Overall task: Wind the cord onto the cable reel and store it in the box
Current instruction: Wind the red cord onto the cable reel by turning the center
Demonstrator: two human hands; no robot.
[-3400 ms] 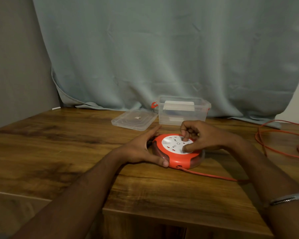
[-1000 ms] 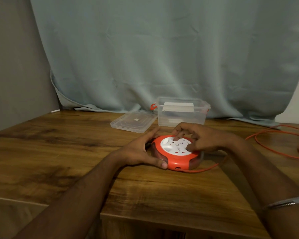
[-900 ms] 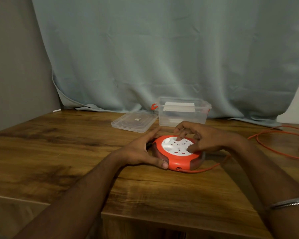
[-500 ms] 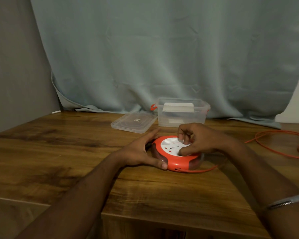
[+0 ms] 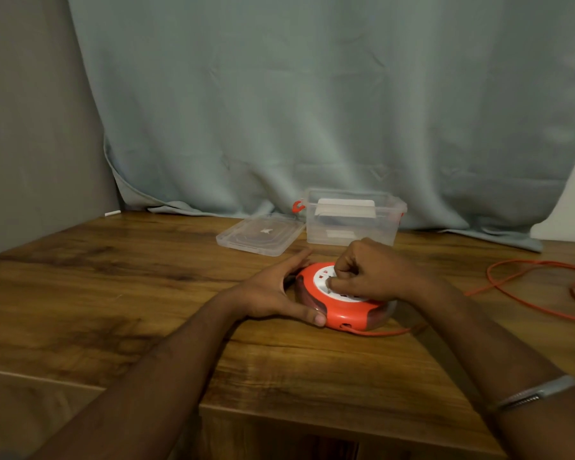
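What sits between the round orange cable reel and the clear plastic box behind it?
In the head view, only bare wooden table separates the round orange cable reel from the clear plastic box; the right hand partly overlaps that stretch.

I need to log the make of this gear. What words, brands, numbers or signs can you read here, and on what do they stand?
No text can be read.
Cable reel: red marks on its white face, too small and blurred to read, partly under the right hand.
Box: a white label inside, with no readable print.
Lid: a small white mark, not readable.
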